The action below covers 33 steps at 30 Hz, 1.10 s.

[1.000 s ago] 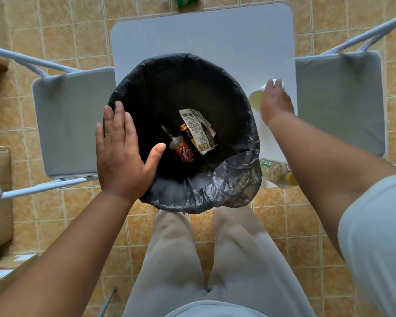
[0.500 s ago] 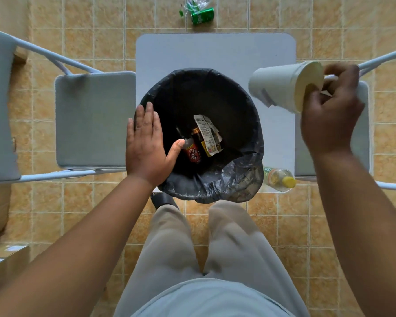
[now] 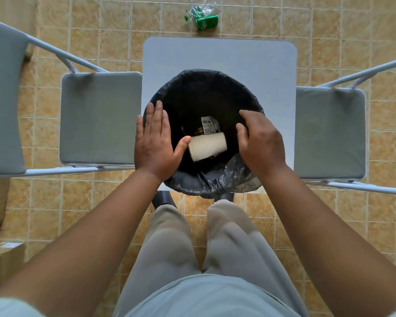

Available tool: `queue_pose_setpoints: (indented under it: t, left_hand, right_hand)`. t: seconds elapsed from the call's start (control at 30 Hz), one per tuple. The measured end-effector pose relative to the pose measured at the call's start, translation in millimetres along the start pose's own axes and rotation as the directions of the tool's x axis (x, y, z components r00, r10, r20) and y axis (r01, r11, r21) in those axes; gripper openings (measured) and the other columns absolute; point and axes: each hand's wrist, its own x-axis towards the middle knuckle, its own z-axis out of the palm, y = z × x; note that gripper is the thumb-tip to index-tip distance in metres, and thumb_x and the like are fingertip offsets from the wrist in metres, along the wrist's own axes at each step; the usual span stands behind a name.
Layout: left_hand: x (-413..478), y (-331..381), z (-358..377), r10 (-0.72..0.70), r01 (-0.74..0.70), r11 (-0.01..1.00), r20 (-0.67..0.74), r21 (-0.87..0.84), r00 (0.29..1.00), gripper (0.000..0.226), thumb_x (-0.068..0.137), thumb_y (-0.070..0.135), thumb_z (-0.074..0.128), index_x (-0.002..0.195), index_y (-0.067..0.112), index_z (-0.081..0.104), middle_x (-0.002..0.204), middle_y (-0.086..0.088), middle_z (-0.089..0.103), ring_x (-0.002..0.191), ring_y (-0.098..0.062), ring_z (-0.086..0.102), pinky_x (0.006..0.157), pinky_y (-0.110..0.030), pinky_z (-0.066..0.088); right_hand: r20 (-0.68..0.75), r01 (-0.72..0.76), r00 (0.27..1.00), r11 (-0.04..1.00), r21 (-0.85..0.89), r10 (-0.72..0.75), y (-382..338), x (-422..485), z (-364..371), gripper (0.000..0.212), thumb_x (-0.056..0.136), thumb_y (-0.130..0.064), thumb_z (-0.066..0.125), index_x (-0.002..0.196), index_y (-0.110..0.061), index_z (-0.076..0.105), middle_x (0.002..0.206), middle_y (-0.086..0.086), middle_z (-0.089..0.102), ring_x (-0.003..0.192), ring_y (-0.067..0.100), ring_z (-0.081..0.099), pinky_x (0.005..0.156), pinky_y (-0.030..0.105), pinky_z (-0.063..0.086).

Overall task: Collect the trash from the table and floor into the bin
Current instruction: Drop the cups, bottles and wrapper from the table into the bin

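Note:
A round bin [image 3: 217,81] lined with a black bag stands on the small grey table [image 3: 220,53]. Inside it lies a white paper cup [image 3: 207,146] on its side, on top of a printed wrapper [image 3: 209,125] and other trash. My left hand [image 3: 154,140] rests flat on the bin's left rim, fingers spread, holding nothing. My right hand [image 3: 260,139] hovers over the bin's right rim, fingers loosely curled and empty. On the floor beyond the table lie a green can [image 3: 207,21] and a crumpled clear plastic bottle [image 3: 202,9].
Grey cushioned folding chairs stand on either side of the table, one on the left [image 3: 100,117] and one on the right [image 3: 329,131]. A cardboard box [image 3: 2,255] sits at the lower left on the tan tiled floor. My legs are below the table's near edge.
My right hand lifted the paper cup off the table, carried it over the bin and let it go; the cup now lies inside. My left hand stayed on the rim.

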Motion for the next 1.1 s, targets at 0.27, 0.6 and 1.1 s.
queue_pose_setpoints:
  t: [0.27, 0.6, 1.1]
  left_hand:
    - [0, 1, -2, -0.001, 0.001, 1.000, 0.015, 0.014, 1.000, 0.089, 0.097, 0.067, 0.016, 0.154, -0.001, 0.022, 0.167, -0.014, 0.009, 0.155, -0.028, 0.002, 0.125, -0.046, 0.003]
    - [0, 1, -2, -0.002, 0.002, 1.000, 0.007, 0.014, 1.000, 0.089, 0.097, 0.067, 0.015, 0.154, -0.002, 0.022, 0.167, -0.014, 0.010, 0.155, -0.028, 0.002, 0.125, -0.046, 0.002]
    - [0, -1, 1, -0.006, 0.006, 1.000, 0.002, 0.022, 1.000, 0.087, 0.098, 0.065, 0.021, 0.154, -0.001, 0.020, 0.167, -0.014, 0.008, 0.155, -0.028, 0.000, 0.125, -0.048, 0.004]
  right_hand:
    - [0.067, 0.207, 0.978, 0.968, -0.139, -0.199, 9, -16, 21, 0.046, 0.100, -0.026, 0.052, 0.139, -0.001, 0.054, 0.145, 0.015, 0.054, 0.143, 0.031, 0.039, 0.117, 0.047, 0.033]
    - [0.037, 0.224, 0.974, 0.975, 0.003, -0.224, 7, -20, 7, 0.043, 0.101, -0.017, 0.053, 0.138, 0.003, 0.053, 0.144, 0.018, 0.053, 0.143, 0.033, 0.039, 0.117, 0.048, 0.034]
    - [0.377, -0.328, 0.843, 0.922, -0.206, 0.384, 118, -133, -10, 0.056, 0.090, -0.026, 0.071, 0.139, -0.011, 0.048, 0.146, 0.018, 0.046, 0.134, 0.038, 0.045, 0.103, 0.049, 0.044]
